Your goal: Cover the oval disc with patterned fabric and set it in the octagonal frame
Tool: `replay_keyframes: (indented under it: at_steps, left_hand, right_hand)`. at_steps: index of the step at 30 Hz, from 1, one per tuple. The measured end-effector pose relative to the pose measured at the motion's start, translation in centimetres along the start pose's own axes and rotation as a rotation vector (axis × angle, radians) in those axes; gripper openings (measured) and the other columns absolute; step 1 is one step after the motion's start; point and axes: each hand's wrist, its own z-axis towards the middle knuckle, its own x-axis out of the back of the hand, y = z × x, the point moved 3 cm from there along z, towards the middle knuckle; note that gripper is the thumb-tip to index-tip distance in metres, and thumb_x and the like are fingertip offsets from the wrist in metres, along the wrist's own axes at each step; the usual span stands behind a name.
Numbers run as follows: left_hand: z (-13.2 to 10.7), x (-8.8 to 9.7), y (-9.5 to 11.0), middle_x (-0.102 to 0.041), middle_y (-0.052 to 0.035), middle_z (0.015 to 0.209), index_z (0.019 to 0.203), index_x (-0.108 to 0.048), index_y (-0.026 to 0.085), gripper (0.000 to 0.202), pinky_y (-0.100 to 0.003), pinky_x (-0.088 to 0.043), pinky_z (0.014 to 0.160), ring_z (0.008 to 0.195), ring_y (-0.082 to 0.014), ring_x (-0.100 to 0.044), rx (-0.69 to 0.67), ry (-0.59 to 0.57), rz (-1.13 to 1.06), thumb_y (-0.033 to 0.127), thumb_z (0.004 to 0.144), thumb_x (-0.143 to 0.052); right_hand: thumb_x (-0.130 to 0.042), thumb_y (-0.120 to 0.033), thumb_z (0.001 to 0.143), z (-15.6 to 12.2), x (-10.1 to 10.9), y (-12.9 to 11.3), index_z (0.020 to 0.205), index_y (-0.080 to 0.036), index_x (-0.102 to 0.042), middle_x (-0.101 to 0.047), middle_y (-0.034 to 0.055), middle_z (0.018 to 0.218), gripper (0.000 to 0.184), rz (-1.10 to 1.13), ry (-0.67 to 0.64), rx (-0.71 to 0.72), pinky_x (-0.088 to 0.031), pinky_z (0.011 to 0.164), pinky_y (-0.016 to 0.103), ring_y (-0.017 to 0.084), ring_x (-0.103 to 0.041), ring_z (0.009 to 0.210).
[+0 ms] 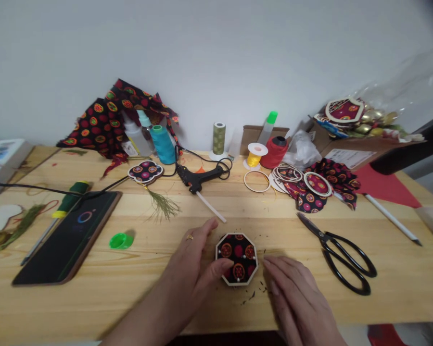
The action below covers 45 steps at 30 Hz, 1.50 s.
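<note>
An octagonal wooden-framed piece (238,250) covered in dark patterned fabric lies on the table between my hands, with a few small pearl-like beads on it. My left hand (192,269) is at its left side, fingers stretched and spread, the thumb resting over the fabric's left part. A ring shows on one finger. My right hand (301,293) lies on the table to the right of the piece, apart from it, fingers stretched out close together and holding nothing. Small dark scraps (254,294) are scattered around the piece.
Black-handled scissors (341,252) lie right, beside a white pencil (393,219). A glue gun (198,179) with its cable is behind. Phone (67,240), screwdriver (70,199) and green cap (121,240) are left. Thread spools (164,145) and fabric pieces (312,185) stand farther back.
</note>
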Motion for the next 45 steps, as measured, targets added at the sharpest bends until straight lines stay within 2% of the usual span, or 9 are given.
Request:
replay_keyframes:
  at_steps: [4, 6, 11, 15, 20, 26, 37, 41, 45]
  left_hand:
    - [0.8, 0.9, 0.3, -0.058, -0.0144, 0.129, 0.139, -0.043, 0.021, 0.062, -0.052, -0.043, 0.097, 0.11, -0.0299, -0.058, 0.213, -0.001, -0.177, 0.05, 0.085, -0.056]
    - [1.3, 1.2, 0.3, -0.059, -0.0129, 0.128, 0.137, -0.046, 0.021, 0.064, -0.049, -0.042, 0.099, 0.113, -0.0286, -0.057, 0.304, 0.004, -0.312, 0.052, 0.083, -0.059]
    - [2.7, 1.5, 0.4, -0.064, -0.0082, 0.124, 0.115, -0.062, 0.02, 0.043, -0.042, -0.037, 0.106, 0.121, -0.0246, -0.055, 0.472, 0.153, -0.784, 0.045, 0.08, -0.066]
    - [3.8, 1.4, 0.4, -0.067, -0.0093, 0.119, 0.106, -0.064, 0.017, 0.031, -0.042, -0.039, 0.105, 0.117, -0.0239, -0.058, 0.538, 0.249, -0.974, 0.036, 0.08, -0.065]
    - [4.4, 0.9, 0.6, -0.065, -0.0102, 0.122, 0.103, -0.065, 0.017, 0.03, -0.042, -0.038, 0.107, 0.122, -0.0242, -0.055, 0.51, 0.194, -1.017, 0.037, 0.082, -0.064]
    - [5.3, 0.1, 1.5, -0.057, -0.0115, 0.135, 0.112, -0.061, 0.017, 0.031, -0.04, -0.04, 0.105, 0.127, -0.0241, -0.052, 0.552, 0.127, -0.985, 0.03, 0.084, -0.061]
    - [8.1, -0.8, 1.2, -0.055, -0.0111, 0.136, 0.105, -0.064, 0.018, 0.032, -0.035, -0.047, 0.089, 0.125, -0.025, -0.052, 0.465, 0.078, -0.963, 0.033, 0.078, -0.069]
    - [8.3, -0.6, 1.0, -0.056, -0.0111, 0.134, 0.101, -0.065, 0.017, 0.034, -0.032, -0.049, 0.083, 0.118, -0.0253, -0.055, 0.451, 0.069, -0.974, 0.03, 0.07, -0.074]
    - [8.0, -0.4, 0.3, -0.064, -0.0105, 0.117, 0.101, -0.067, 0.017, 0.039, -0.033, -0.046, 0.085, 0.111, -0.0247, -0.058, 0.44, 0.055, -0.952, 0.033, 0.067, -0.078]
  right_hand:
    - [-0.047, -0.007, 0.089, 0.8, 0.0, 0.6, 0.126, -0.01, -0.054, -0.063, 0.0136, 0.117, 0.038, 0.038, 0.009, -0.043, -0.051, 0.092, 0.036, 0.022, -0.056, 0.111]
    - [-0.047, -0.007, 0.089, 1.3, 0.1, 0.8, 0.124, -0.01, -0.055, -0.064, 0.0141, 0.115, 0.035, 0.035, 0.028, -0.039, -0.051, 0.091, 0.036, 0.022, -0.057, 0.11]
    - [-0.049, -0.01, 0.089, 2.4, 0.2, 1.2, 0.119, -0.011, -0.058, -0.067, 0.0139, 0.11, 0.032, -0.034, 0.067, -0.027, -0.054, 0.086, 0.036, 0.023, -0.061, 0.104]
    - [-0.049, -0.011, 0.089, 2.3, 0.4, 1.5, 0.117, -0.013, -0.059, -0.069, 0.0131, 0.107, 0.03, -0.076, 0.094, -0.015, -0.056, 0.083, 0.036, 0.023, -0.065, 0.1]
    - [-0.048, -0.012, 0.09, 1.7, 0.6, 2.3, 0.117, -0.013, -0.06, -0.068, 0.0131, 0.108, 0.03, -0.104, 0.099, -0.02, -0.055, 0.084, 0.035, 0.023, -0.064, 0.101]
    - [-0.047, -0.014, 0.092, 1.2, 1.2, 3.4, 0.116, -0.012, -0.059, -0.066, 0.0137, 0.112, 0.027, -0.152, 0.106, -0.033, -0.053, 0.086, 0.036, 0.022, -0.061, 0.104]
    - [-0.045, -0.013, 0.092, 1.0, 1.8, 3.8, 0.115, -0.01, -0.059, -0.065, 0.0139, 0.112, 0.027, -0.226, 0.092, 0.012, -0.047, 0.089, 0.037, 0.023, -0.059, 0.104]
    - [-0.045, -0.02, 0.093, 0.4, 3.6, 5.6, 0.112, -0.011, -0.06, -0.066, 0.0154, 0.111, 0.026, -0.436, 0.112, -0.017, -0.046, 0.085, 0.043, 0.028, -0.058, 0.1]
    - [-0.041, -0.032, 0.095, -1.3, 5.0, 8.3, 0.108, -0.007, -0.064, -0.069, 0.0191, 0.102, 0.036, -0.71, 0.092, -0.206, -0.049, 0.077, 0.047, 0.033, -0.059, 0.091]
